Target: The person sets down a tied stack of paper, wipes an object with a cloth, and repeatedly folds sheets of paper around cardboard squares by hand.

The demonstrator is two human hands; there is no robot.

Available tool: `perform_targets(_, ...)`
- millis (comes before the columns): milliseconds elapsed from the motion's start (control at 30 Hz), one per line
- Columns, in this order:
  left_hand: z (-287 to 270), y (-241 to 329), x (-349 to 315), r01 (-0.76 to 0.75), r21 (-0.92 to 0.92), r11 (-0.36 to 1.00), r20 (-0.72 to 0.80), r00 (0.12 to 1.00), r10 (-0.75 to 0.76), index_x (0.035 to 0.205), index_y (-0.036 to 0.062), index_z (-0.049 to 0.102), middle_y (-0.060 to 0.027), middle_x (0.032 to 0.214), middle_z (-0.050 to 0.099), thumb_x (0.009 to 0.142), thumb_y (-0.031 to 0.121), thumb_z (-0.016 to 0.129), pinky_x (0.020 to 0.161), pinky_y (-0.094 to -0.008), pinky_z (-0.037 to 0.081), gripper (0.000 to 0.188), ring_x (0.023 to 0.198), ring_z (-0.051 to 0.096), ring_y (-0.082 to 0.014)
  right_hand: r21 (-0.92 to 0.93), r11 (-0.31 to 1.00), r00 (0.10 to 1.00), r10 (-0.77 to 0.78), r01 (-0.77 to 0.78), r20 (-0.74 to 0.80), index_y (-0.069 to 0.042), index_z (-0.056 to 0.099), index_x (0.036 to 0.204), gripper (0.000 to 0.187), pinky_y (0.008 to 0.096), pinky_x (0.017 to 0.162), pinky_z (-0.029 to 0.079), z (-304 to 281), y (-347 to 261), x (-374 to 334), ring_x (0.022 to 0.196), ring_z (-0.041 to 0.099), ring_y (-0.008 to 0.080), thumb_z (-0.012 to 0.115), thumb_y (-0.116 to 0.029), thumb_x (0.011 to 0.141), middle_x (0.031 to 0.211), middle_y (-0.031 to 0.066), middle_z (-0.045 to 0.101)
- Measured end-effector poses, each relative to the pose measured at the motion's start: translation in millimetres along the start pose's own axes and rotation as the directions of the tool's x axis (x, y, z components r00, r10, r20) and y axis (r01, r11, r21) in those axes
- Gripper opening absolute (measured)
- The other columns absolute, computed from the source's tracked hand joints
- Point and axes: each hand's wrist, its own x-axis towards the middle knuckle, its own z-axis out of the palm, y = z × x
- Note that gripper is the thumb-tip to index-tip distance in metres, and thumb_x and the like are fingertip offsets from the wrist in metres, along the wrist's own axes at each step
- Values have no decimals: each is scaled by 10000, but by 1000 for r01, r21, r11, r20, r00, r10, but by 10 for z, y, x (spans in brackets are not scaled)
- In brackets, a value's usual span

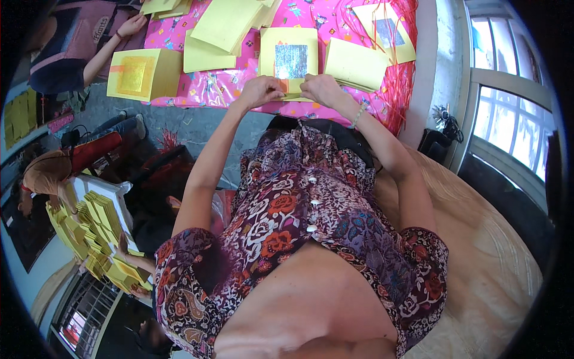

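Observation:
A yellow paper sheet (269, 37) with a silver foil square (292, 61) on it lies in front of me, near the edge of the pink table. My left hand (263, 91) pinches the left part of its near edge, fingers closed, beside an orange patch. On the right part of that edge my right hand (323, 91) is closed on the same sheet, a beaded bracelet at the wrist. The near edge looks folded or lifted between my fingertips. How many layers of paper I grip is too small to tell.
Stacks of yellow paper (356, 66) lie right and left of my hands. A gold-foil stack (143, 75) sits at the left corner, near another person's hand (131, 25). Red strings (406, 72) hang along the table's right side. Further left, people handle more yellow bundles (98, 233).

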Motion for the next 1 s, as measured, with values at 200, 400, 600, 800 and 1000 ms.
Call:
perform_targets(200, 38, -196, 100, 95, -187, 978, 86, 993, -80, 848, 81, 692, -58, 766, 659, 802, 232, 694, 647, -330, 476, 158, 697, 622, -200, 40, 999, 999, 30, -31, 39, -71, 631, 789, 233, 421, 669, 516, -29, 17, 45, 765, 631, 288, 614, -298, 841, 870, 103, 578)
perform_targets(400, 53, -230, 123, 129, -239, 962, 130, 987, -100, 853, 93, 706, -60, 771, 671, 810, 274, 689, 647, -334, 474, 187, 701, 628, -190, 47, 997, 997, 54, -57, 55, -68, 631, 778, 258, 428, 678, 514, -39, 24, 51, 773, 630, 293, 607, -315, 847, 876, 110, 580)
perform_targets(600, 32, -221, 133, 141, -228, 963, 134, 985, -112, 864, 101, 710, -58, 765, 674, 818, 295, 684, 646, -334, 472, 201, 698, 629, -185, 58, 997, 998, 48, -51, 46, -65, 630, 785, 283, 429, 674, 512, -42, 33, 42, 772, 628, 297, 594, -337, 856, 873, 115, 578)
perform_targets(800, 3, -175, 140, 173, -218, 961, 151, 978, -142, 865, 83, 702, -52, 745, 665, 821, 281, 691, 627, -318, 458, 203, 672, 605, -156, 48, 998, 999, 43, -45, 30, -63, 631, 786, 300, 428, 666, 514, -32, 45, 37, 771, 627, 303, 583, -348, 867, 869, 116, 578)
perform_targets(1000, 21, -202, 125, 184, -256, 949, 149, 978, -149, 849, 60, 692, -37, 726, 653, 823, 257, 698, 612, -302, 446, 200, 652, 578, -128, 41, 998, 998, 52, -54, 36, -62, 631, 785, 296, 424, 662, 516, -60, 6, 40, 767, 627, 304, 582, -341, 869, 868, 116, 579)
